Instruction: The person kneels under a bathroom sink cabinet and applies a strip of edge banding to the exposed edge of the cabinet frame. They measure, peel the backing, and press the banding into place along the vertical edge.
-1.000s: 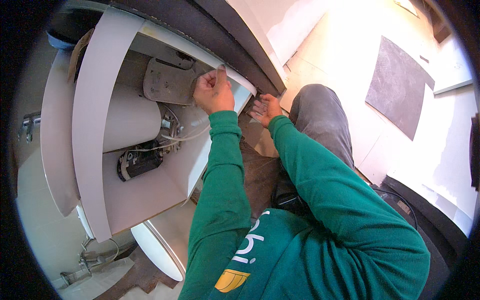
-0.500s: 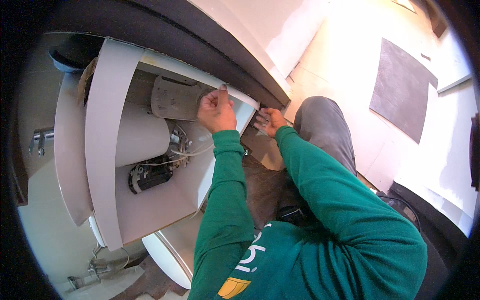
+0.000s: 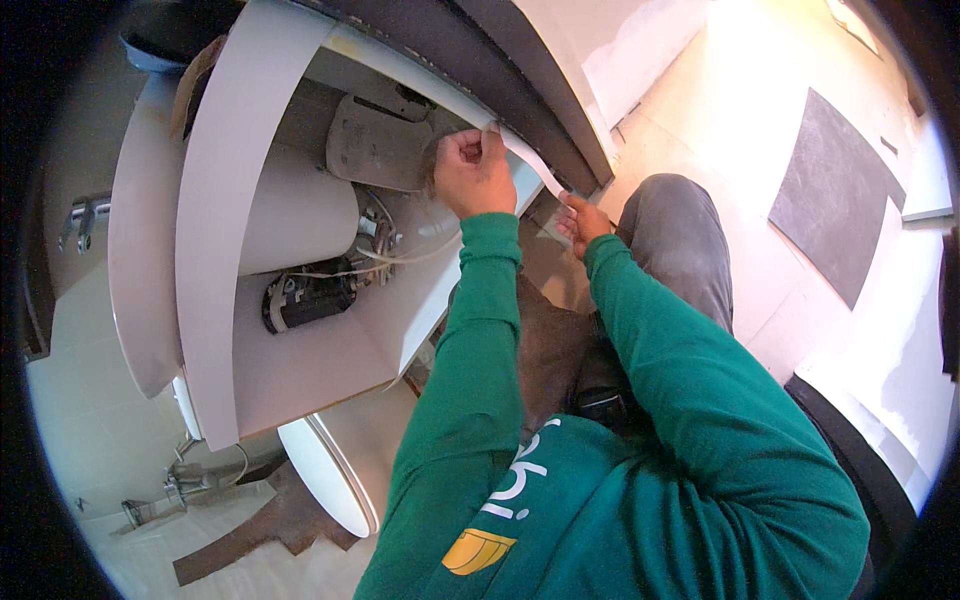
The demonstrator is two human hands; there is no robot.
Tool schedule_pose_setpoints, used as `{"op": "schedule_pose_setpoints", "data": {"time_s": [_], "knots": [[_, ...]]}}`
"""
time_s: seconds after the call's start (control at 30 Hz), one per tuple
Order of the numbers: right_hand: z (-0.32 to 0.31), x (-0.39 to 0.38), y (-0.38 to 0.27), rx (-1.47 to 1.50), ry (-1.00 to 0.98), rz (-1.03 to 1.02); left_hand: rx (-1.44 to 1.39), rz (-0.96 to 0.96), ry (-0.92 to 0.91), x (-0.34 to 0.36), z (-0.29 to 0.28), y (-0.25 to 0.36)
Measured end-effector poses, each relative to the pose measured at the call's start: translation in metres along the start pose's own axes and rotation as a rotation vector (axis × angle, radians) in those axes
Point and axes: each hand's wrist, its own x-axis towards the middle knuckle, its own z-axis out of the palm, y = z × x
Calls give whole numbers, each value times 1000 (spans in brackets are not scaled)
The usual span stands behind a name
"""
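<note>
A thin white strip (image 3: 538, 165) runs between my two hands along the front edge of the white cabinet (image 3: 345, 395), beside a dark frame. Its near end is pinched in my right hand (image 3: 583, 222), where it bows away from the edge at the cabinet's corner. My left hand (image 3: 476, 178) is closed at the edge, with thumb and fingers together on the strip's other part. Behind that hand, the cabinet's inside holds a white cylindrical tank (image 3: 300, 215), a black pump-like device (image 3: 308, 295) and pale hoses.
The dark brown frame (image 3: 500, 75) borders the cabinet edge. Below the cabinet stands a white toilet (image 3: 325, 475). A dark grey sheet (image 3: 840, 195) lies on the pale floor at the right. My bent knee (image 3: 680, 225) is close to my right hand.
My right hand has gone from loosely curled fingers at the corner to pinching the strip, which now shows bowed off the edge. The view has shifted, with cabinet and hands appearing further right.
</note>
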Motion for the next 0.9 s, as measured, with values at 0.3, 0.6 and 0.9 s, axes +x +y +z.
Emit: {"op": "schedule_pose_setpoints", "data": {"time_s": [0.3,0.6,0.9], "knots": [[6,-4,-9,-32,278,-167,83,71,-78,-7,-10,8],[5,2,-18,72,284,-141,64,57,-61,-13,-8,17],[6,1,-20,75,283,-138,35,30,39,-10,-2,16]]}}
